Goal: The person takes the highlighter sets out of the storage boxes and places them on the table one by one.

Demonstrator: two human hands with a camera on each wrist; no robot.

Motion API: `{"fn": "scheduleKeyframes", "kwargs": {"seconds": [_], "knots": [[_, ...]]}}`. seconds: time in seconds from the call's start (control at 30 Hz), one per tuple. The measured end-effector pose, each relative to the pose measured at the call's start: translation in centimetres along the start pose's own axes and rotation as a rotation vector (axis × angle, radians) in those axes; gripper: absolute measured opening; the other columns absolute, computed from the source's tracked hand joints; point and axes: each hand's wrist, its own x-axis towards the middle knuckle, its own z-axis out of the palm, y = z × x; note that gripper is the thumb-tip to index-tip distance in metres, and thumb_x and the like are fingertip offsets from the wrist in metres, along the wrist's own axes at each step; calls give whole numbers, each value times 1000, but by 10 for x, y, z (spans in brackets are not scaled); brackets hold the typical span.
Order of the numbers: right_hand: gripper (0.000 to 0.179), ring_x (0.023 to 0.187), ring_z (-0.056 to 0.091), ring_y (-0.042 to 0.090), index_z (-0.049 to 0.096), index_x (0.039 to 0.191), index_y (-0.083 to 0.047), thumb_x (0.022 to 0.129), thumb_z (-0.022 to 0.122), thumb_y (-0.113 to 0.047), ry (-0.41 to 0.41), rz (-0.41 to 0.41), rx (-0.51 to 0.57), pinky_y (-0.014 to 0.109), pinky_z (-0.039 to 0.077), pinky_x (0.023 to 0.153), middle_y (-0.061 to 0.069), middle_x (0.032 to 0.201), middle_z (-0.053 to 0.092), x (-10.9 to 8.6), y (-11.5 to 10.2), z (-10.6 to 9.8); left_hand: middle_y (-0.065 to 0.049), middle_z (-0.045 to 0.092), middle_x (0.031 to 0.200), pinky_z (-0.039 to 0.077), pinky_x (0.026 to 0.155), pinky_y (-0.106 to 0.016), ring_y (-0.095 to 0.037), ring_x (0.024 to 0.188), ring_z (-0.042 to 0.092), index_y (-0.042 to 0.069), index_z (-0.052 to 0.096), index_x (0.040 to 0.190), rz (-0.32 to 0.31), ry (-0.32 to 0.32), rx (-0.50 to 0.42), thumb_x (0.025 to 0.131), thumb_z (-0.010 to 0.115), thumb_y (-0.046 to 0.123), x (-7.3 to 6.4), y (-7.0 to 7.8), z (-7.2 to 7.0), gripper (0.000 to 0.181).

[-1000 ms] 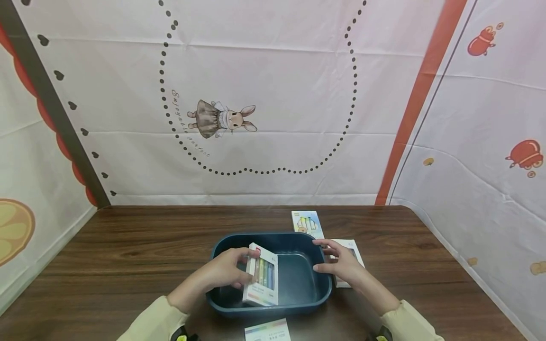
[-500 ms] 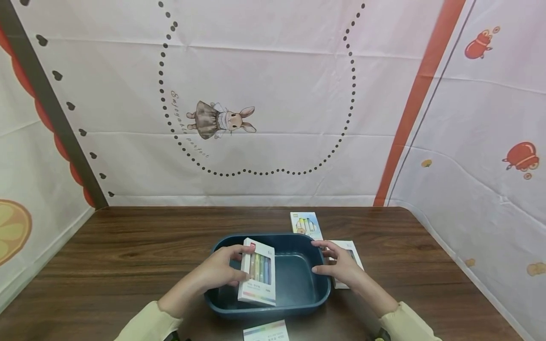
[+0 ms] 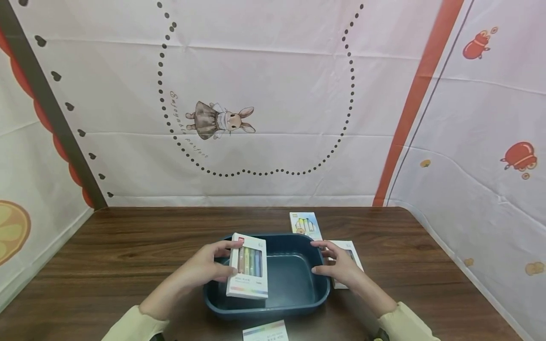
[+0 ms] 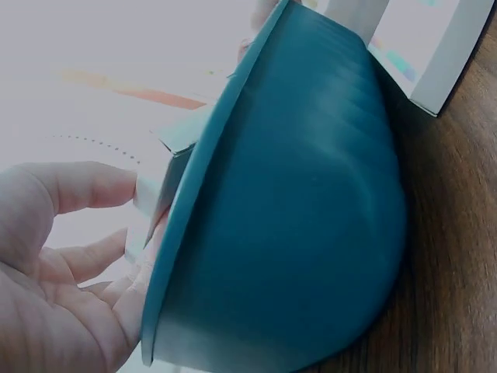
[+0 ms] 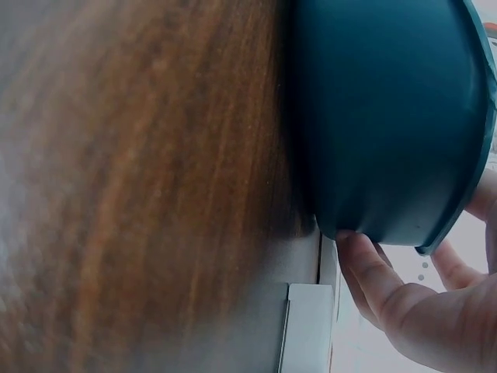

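Note:
In the head view, my left hand [image 3: 209,265] pinches the left side of a white box of crayons [image 3: 248,267], whose window shows coloured sticks. The box leans over the left part of a dark blue plastic basin [image 3: 294,279], its top above the far rim. From the left wrist, thumb and fingers hold the box edge [image 4: 155,186] beside the basin rim. My right hand [image 3: 341,267] grips the basin's right rim, thumb and index finger over the edge. The right wrist view shows other fingers against the basin's outer wall [image 5: 388,116].
A light blue and white box [image 3: 305,225] lies behind the basin. One white box [image 3: 350,250] is partly hidden behind my right hand, and another [image 3: 266,331] lies at the near side. A printed cloth [image 3: 277,94] hangs behind the wooden table [image 3: 149,246].
My left hand has raised the box of crayons and drawn it left, from deeper in the basin to over its left rim. My right hand stays on the right rim.

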Motion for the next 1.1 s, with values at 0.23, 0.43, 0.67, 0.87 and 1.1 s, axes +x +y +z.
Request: {"fn": "scheduleKeyframes", "kwargs": {"seconds": [0.23, 0.43, 0.67, 0.87, 1.1], "knots": [[55, 107, 52, 33, 54, 122, -17, 72, 74, -6, -3, -8, 18, 44, 53, 70, 18, 121, 53, 2, 2, 0, -22, 46, 123, 54, 70, -38, -22, 86, 57, 12, 50, 130, -42, 35, -17, 73, 72, 6, -3, -3, -9, 61], [57, 106, 53, 35, 53, 123, -15, 71, 74, -4, -14, -3, 36, 44, 52, 67, 21, 121, 53, 3, 2, 0, -21, 44, 124, 54, 69, -37, -26, 91, 54, 15, 51, 130, -71, 73, -24, 72, 72, 6, -5, -7, -15, 62], [57, 105, 53, 37, 52, 125, -15, 73, 73, -5, -23, -1, 44, 45, 52, 68, 22, 123, 51, 2, 2, 0, -20, 45, 127, 53, 70, -37, -27, 101, 51, 12, 49, 131, -38, 106, -49, 73, 70, 6, -10, -10, -22, 62], [56, 104, 54, 36, 52, 125, -15, 73, 73, -5, -25, -1, 49, 46, 53, 67, 22, 123, 51, 2, 2, 0, -20, 49, 122, 52, 71, -37, -23, 95, 54, 6, 42, 135, 29, 64, -109, 76, 66, 7, -15, -15, -32, 64], [57, 103, 55, 34, 51, 125, -13, 73, 73, -5, -28, -10, 56, 45, 52, 69, 22, 122, 51, 2, 3, 0, -24, 46, 125, 52, 72, -37, -24, 96, 55, 1, 36, 136, 71, 59, -141, 78, 63, 7, -19, -22, -44, 65]]}}
